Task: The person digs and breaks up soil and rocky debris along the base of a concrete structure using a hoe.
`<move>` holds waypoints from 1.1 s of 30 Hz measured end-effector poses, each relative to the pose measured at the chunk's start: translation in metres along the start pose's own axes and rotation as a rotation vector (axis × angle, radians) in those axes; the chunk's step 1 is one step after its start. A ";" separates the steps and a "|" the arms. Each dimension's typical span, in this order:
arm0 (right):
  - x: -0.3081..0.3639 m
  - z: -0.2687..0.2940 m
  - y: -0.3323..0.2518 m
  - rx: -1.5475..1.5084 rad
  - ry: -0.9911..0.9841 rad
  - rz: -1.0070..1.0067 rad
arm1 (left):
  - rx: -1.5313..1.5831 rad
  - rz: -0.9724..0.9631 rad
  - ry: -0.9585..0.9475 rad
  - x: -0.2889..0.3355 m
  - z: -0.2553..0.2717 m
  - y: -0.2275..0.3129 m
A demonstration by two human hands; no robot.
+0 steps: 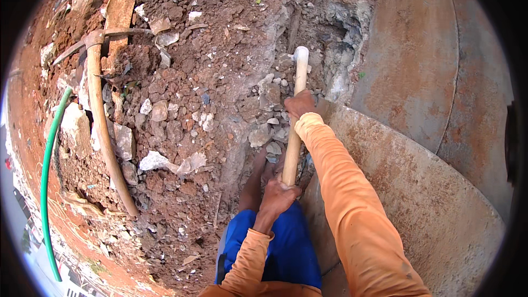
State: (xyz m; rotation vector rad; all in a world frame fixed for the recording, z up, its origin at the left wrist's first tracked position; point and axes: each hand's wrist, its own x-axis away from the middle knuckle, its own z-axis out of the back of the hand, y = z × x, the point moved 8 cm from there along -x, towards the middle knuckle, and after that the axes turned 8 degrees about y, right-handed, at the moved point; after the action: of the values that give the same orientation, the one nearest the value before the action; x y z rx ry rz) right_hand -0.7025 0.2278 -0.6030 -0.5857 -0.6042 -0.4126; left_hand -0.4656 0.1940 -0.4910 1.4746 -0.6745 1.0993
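Note:
A wooden-handled digging tool slants away from me over a strip of broken rubble. My left hand wraps round the near end of its handle. Farther up, my right hand is closed round the same handle. The tool's pale far end is over the rubble, and its head is hard to make out there. Grey stones lie just left of the handle. Beyond my right hand, to the right, a rough hollow is broken into the pale ground. My feet and lower legs show partly behind the handle and hands.
On the left, a pickaxe lies on loose red soil among stone chunks. A green hose or pipe curves beside it. Rusty metal sheets cover the right side, one curved edge coming close to my right arm.

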 end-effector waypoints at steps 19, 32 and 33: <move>0.038 0.024 0.047 -0.055 -0.222 -0.151 | -0.094 -0.024 0.084 0.076 -0.010 0.020; 0.169 0.023 0.025 -0.703 -0.629 -0.535 | 0.056 0.044 -0.071 0.257 0.121 0.122; 0.193 0.022 0.017 -0.886 -0.646 -0.626 | -0.032 0.051 -0.120 0.281 0.144 0.118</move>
State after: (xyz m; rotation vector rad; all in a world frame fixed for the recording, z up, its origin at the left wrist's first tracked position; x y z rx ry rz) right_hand -0.5578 0.2173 -0.4727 -1.4097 -1.2435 -1.1260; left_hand -0.4179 0.0756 -0.1786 1.5125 -0.8142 1.0401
